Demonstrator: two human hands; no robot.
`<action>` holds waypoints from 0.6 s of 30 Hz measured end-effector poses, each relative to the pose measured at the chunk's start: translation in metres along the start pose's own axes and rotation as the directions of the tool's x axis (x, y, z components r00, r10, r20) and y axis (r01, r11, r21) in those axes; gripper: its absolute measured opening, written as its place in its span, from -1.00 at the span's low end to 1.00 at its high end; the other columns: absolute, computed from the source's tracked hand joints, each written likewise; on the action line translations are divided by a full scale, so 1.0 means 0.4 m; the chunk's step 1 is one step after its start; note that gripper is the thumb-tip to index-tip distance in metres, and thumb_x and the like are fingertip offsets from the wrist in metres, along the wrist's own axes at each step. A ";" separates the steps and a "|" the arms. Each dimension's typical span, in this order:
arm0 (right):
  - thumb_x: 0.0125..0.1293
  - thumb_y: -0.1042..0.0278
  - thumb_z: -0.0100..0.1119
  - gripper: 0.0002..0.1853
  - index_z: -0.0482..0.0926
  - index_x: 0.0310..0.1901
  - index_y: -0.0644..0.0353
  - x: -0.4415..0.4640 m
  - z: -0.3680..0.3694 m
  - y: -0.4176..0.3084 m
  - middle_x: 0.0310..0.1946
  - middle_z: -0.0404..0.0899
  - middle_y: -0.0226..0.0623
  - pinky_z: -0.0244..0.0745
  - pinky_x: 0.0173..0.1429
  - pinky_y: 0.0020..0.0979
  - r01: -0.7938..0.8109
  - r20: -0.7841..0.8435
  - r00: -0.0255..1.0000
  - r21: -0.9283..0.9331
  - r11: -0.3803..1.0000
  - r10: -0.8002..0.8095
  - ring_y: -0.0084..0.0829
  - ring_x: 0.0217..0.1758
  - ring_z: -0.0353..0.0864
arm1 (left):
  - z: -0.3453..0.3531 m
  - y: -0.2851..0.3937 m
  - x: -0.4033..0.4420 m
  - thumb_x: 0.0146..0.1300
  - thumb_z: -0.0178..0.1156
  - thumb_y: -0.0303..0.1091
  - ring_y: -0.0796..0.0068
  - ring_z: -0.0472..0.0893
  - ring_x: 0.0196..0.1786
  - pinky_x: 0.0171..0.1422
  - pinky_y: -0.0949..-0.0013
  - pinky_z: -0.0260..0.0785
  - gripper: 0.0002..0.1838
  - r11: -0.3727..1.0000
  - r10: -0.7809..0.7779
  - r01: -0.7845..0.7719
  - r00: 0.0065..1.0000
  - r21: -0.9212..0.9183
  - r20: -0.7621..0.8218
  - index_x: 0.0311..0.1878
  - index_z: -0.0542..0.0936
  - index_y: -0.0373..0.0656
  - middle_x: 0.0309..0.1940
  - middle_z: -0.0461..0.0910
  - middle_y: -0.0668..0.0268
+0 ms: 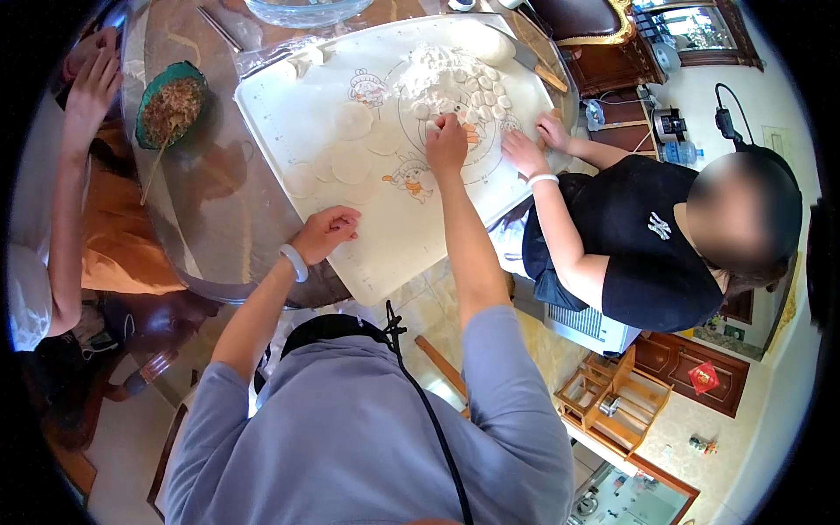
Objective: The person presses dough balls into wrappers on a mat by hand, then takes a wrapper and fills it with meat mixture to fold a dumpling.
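Observation:
My right hand [448,145] is closed in a pinch over the white mat [385,249], on a small pale dough piece [431,126] mostly hidden by the fingers. Just beyond it lie several small round dough pieces [482,98] beside a heap of flour [430,72]. At the mat's near left edge rests my left hand [327,234], its fingers curled with nothing visible in them. Flat round dough wrappers [352,168] are spread on the mat between my hands and its left side.
A green bowl of filling [171,109] with chopsticks stands left. At the mat's far right are a dough lump [483,44] and a knife [549,75]. A glass bowl [308,10] is at the back. One person's hands [525,154] touch the right edge; another person's arm [79,122] is left.

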State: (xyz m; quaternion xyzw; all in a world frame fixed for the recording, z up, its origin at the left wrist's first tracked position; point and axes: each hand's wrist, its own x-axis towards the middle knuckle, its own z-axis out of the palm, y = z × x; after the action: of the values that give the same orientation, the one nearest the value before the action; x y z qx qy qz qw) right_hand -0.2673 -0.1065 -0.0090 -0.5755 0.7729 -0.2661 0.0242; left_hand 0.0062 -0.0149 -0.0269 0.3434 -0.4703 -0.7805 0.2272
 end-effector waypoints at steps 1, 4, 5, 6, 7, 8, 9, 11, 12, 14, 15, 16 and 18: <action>-0.03 0.35 0.25 -0.74 0.41 -0.30 0.15 -0.004 -0.004 -0.005 -0.28 0.45 -0.23 0.32 -0.06 -0.21 0.025 -0.026 0.999 -0.031 0.999 -0.026 -0.18 -0.15 0.39 | -0.002 -0.010 0.004 0.26 0.06 -0.47 0.53 0.57 -0.21 -0.06 0.48 0.46 -0.75 1.000 0.020 -0.020 1.000 -0.008 0.006 -0.02 0.45 -0.33 -0.26 0.51 0.30; -0.01 0.31 0.26 -0.76 0.45 -0.32 0.15 -0.028 -0.030 -0.003 -0.38 0.50 -0.30 0.36 -0.13 -0.28 0.078 0.173 0.982 -0.007 0.997 -0.075 -0.24 -0.23 0.47 | -0.004 -0.008 -0.001 0.26 0.07 -0.46 0.53 0.57 -0.21 -0.06 0.47 0.46 -0.75 1.000 0.019 -0.019 1.000 -0.016 0.003 -0.02 0.44 -0.34 -0.28 0.52 0.29; -0.01 0.29 0.27 -0.76 0.46 -0.34 0.15 -0.028 -0.030 0.002 -0.41 0.51 -0.30 0.37 -0.16 -0.29 -0.047 0.117 0.993 0.121 0.992 0.033 -0.26 -0.27 0.49 | -0.003 -0.004 0.001 0.26 0.07 -0.45 0.53 0.57 -0.22 -0.07 0.47 0.46 -0.75 1.000 0.014 -0.014 1.000 -0.017 0.000 -0.02 0.44 -0.35 -0.28 0.52 0.29; -0.01 0.27 0.27 -0.77 0.47 -0.36 0.16 -0.031 -0.026 0.013 -0.45 0.53 -0.30 0.39 -0.19 -0.30 -0.163 0.079 0.986 0.249 0.955 0.148 -0.28 -0.32 0.51 | -0.004 0.001 0.001 0.26 0.07 -0.44 0.53 0.57 -0.22 -0.06 0.46 0.46 -0.74 1.000 0.011 -0.011 1.000 0.005 0.002 -0.01 0.44 -0.33 -0.28 0.51 0.30; -0.01 0.25 0.28 -0.77 0.49 -0.38 0.16 -0.035 -0.022 0.026 -0.48 0.54 -0.30 0.40 -0.22 -0.31 -0.267 0.059 0.962 0.375 0.888 0.265 -0.30 -0.36 0.53 | -0.003 0.005 -0.001 0.26 0.08 -0.43 0.53 0.56 -0.21 -0.06 0.46 0.45 -0.74 1.000 0.006 -0.006 1.000 0.025 0.003 0.00 0.44 -0.31 -0.27 0.51 0.31; -0.01 0.22 0.28 -0.76 0.50 -0.40 0.16 -0.034 -0.016 0.041 -0.50 0.55 -0.30 0.40 -0.25 -0.31 -0.270 0.032 0.960 0.371 0.889 0.278 -0.31 -0.39 0.54 | -0.003 0.004 -0.002 0.26 0.08 -0.43 0.53 0.56 -0.21 -0.05 0.46 0.45 -0.73 0.999 -0.001 0.000 1.000 0.049 0.007 0.01 0.44 -0.29 -0.27 0.50 0.32; -0.02 0.20 0.29 -0.76 0.51 -0.43 0.17 -0.030 -0.012 0.052 -0.52 0.55 -0.31 0.41 -0.27 -0.32 -0.276 0.002 0.955 0.367 0.888 0.296 -0.33 -0.43 0.55 | -0.003 0.001 -0.002 0.26 0.08 -0.43 0.53 0.56 -0.22 -0.06 0.46 0.45 -0.74 0.999 0.006 -0.006 1.000 0.039 0.002 -0.01 0.45 -0.31 -0.28 0.51 0.31; -0.06 0.13 0.32 -0.71 0.52 -0.45 0.18 -0.021 0.007 0.069 -0.52 0.56 -0.32 0.41 -0.29 -0.32 -0.316 -0.013 0.941 0.318 0.894 0.337 -0.33 -0.43 0.55 | -0.002 -0.003 0.000 0.26 0.07 -0.43 0.53 0.58 -0.24 -0.08 0.47 0.46 -0.74 0.999 0.020 -0.020 1.000 0.025 -0.003 -0.04 0.45 -0.36 -0.31 0.52 0.28; -0.06 0.13 0.32 -0.70 0.52 -0.44 0.18 -0.021 -0.002 0.059 -0.52 0.56 -0.31 0.41 -0.28 -0.33 -0.311 0.055 0.950 0.283 0.907 0.309 -0.33 -0.42 0.55 | 0.001 -0.003 -0.001 0.26 0.07 -0.43 0.53 0.57 -0.24 -0.08 0.47 0.46 -0.75 0.999 0.016 -0.016 1.000 0.030 -0.008 -0.04 0.45 -0.35 -0.31 0.52 0.29; -0.07 0.14 0.32 -0.70 0.52 -0.41 0.18 -0.012 -0.020 0.037 -0.50 0.56 -0.30 0.41 -0.25 -0.34 -0.291 0.189 0.949 0.215 0.932 0.253 -0.32 -0.38 0.56 | 0.005 0.002 -0.001 0.26 0.07 -0.43 0.54 0.57 -0.24 -0.08 0.47 0.46 -0.75 0.999 0.012 -0.012 1.000 0.039 -0.014 -0.04 0.45 -0.35 -0.31 0.52 0.29; -0.07 0.16 0.31 -0.70 0.52 -0.39 0.18 -0.010 -0.010 0.046 -0.50 0.56 -0.30 0.41 -0.25 -0.34 -0.276 0.195 0.951 0.198 0.940 0.239 -0.32 -0.37 0.56 | 0.005 0.002 -0.001 0.26 0.08 -0.43 0.54 0.57 -0.24 -0.08 0.47 0.46 -0.75 0.999 0.007 -0.006 1.000 0.042 -0.018 -0.03 0.45 -0.35 -0.31 0.52 0.30; -0.07 0.17 0.31 -0.70 0.52 -0.38 0.18 -0.007 0.001 0.053 -0.49 0.56 -0.30 0.41 -0.24 -0.35 -0.260 0.203 0.954 0.180 0.949 0.222 -0.32 -0.36 0.56 | 0.006 0.000 -0.001 0.26 0.08 -0.43 0.54 0.57 -0.25 -0.09 0.48 0.46 -0.75 0.999 0.002 -0.001 1.000 0.043 -0.024 -0.03 0.45 -0.35 -0.31 0.52 0.30; -0.07 0.19 0.30 -0.71 0.52 -0.36 0.18 -0.007 0.010 0.051 -0.49 0.56 -0.29 0.40 -0.23 -0.36 -0.242 0.194 0.960 0.206 0.948 0.203 -0.32 -0.36 0.56 | 0.005 -0.001 0.001 0.26 0.08 -0.44 0.55 0.57 -0.25 -0.09 0.48 0.46 -0.75 0.999 0.001 -0.001 1.000 0.035 -0.028 -0.03 0.45 -0.34 -0.31 0.52 0.31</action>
State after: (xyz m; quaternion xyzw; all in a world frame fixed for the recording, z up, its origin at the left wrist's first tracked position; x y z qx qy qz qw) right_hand -0.2829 -0.1014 -0.0222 -0.4985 0.7925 -0.2982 0.1857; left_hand 0.0045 -0.0140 -0.0268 0.3581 -0.4806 -0.7672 0.2283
